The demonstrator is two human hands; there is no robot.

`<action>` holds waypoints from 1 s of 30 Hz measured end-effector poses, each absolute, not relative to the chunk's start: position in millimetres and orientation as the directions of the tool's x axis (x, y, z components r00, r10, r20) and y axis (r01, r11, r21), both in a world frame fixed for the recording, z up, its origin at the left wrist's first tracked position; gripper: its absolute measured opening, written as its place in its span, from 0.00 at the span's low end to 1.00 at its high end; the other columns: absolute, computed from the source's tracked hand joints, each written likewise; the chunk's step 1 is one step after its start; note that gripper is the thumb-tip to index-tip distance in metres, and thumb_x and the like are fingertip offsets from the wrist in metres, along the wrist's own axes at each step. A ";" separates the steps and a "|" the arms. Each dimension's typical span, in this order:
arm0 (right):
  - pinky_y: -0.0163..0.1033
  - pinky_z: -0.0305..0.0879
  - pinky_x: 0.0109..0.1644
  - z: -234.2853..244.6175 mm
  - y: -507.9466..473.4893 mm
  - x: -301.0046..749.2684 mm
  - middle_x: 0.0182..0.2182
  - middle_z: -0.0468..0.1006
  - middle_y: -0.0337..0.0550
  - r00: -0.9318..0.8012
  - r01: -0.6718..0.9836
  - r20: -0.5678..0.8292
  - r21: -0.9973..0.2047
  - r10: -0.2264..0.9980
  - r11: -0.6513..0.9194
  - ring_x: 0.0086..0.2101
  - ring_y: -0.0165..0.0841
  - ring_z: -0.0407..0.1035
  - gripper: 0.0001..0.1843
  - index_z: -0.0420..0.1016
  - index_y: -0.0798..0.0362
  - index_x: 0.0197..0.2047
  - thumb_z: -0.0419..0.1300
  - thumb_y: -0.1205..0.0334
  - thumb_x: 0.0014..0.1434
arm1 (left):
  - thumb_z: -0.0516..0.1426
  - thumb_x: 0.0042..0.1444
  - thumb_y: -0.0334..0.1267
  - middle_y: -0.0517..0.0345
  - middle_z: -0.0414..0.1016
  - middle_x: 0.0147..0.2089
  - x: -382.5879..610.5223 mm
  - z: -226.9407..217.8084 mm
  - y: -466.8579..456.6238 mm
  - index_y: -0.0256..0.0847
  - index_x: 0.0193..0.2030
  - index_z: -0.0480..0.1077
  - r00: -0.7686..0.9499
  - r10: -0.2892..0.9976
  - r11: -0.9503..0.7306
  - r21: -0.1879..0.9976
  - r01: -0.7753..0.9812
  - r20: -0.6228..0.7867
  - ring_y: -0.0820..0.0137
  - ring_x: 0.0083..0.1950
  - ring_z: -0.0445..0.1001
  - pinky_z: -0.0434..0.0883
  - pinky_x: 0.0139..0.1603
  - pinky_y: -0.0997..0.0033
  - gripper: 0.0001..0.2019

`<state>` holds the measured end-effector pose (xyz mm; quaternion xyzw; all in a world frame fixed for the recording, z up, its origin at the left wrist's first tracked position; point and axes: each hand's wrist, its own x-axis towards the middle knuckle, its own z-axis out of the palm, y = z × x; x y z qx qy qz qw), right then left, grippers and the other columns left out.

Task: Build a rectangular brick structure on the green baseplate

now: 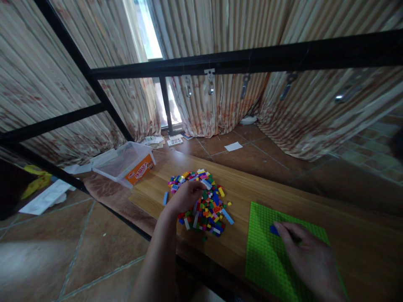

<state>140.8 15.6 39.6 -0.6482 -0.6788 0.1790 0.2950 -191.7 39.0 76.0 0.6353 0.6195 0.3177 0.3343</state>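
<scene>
My left hand [187,196] reaches into a heap of small multicoloured toy bricks [209,212], its fingers curled together. A pale blue brick [206,183] lies right at those fingertips; whether they grip it or something hidden is unclear. Farther right, my right hand [302,247] pinches a dark blue brick [274,230] between thumb and fingers, low over the studded green baseplate [262,251]. Contact between that brick and the studs cannot be made out. Part of the plate is covered by the right hand and wrist.
Heap and plate rest on a wooden tabletop [239,184]. A clear plastic bin [126,161] with an orange label stands at its far left end. Black metal bars [226,63] with hooks cross ahead, before striped curtains [217,37]. Papers [233,146] lie on the tiled floor.
</scene>
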 end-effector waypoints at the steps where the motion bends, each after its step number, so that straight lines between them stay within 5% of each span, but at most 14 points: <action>1: 0.41 0.68 0.41 39.9 15.4 140.8 0.33 0.82 0.40 0.016 0.773 0.170 -0.628 0.985 0.095 0.34 0.39 0.76 0.22 0.77 0.47 0.33 0.54 0.38 0.56 | 0.53 0.53 0.35 0.60 0.72 0.30 -191.7 76.0 38.8 0.37 0.39 0.75 0.041 0.999 -0.011 0.807 0.591 -0.016 0.72 0.31 0.67 0.64 0.32 0.75 0.11; 14: 0.41 0.68 0.40 36.2 16.8 140.4 0.33 0.82 0.40 0.023 0.771 0.175 -0.630 0.984 0.094 0.34 0.38 0.76 0.23 0.78 0.47 0.33 0.53 0.37 0.55 | 0.54 0.55 0.36 0.54 0.79 0.37 -209.0 85.6 30.6 0.36 0.43 0.77 -0.200 0.979 0.101 0.756 0.647 0.040 0.69 0.37 0.74 0.67 0.38 0.74 0.13; 19: 0.41 0.68 0.40 31.5 17.5 141.6 0.33 0.82 0.41 -0.013 0.781 0.227 -0.606 0.974 0.151 0.34 0.39 0.77 0.24 0.77 0.47 0.32 0.52 0.37 0.55 | 0.53 0.51 0.32 0.54 0.79 0.35 -242.3 86.2 4.2 0.33 0.41 0.76 -0.374 0.925 0.311 0.686 0.657 -0.060 0.69 0.35 0.73 0.67 0.35 0.74 0.14; 24: 0.39 0.69 0.38 21.8 16.3 142.6 0.33 0.82 0.41 -0.080 0.806 0.285 -0.546 0.955 0.231 0.32 0.38 0.77 0.24 0.77 0.47 0.34 0.51 0.38 0.57 | 0.55 0.46 0.30 0.59 0.74 0.26 -255.3 81.4 -18.6 0.34 0.32 0.77 -0.340 0.922 0.381 0.584 0.717 -0.185 0.72 0.30 0.69 0.63 0.31 0.76 0.10; 30: 0.39 0.70 0.36 16.8 14.5 145.1 0.34 0.82 0.42 -0.116 0.815 0.326 -0.509 0.938 0.277 0.32 0.37 0.77 0.25 0.78 0.47 0.34 0.48 0.38 0.58 | 0.60 0.42 0.31 0.63 0.70 0.25 -250.3 82.6 -27.4 0.38 0.37 0.79 -0.330 0.911 0.413 0.551 0.725 -0.250 0.73 0.27 0.66 0.60 0.27 0.76 0.13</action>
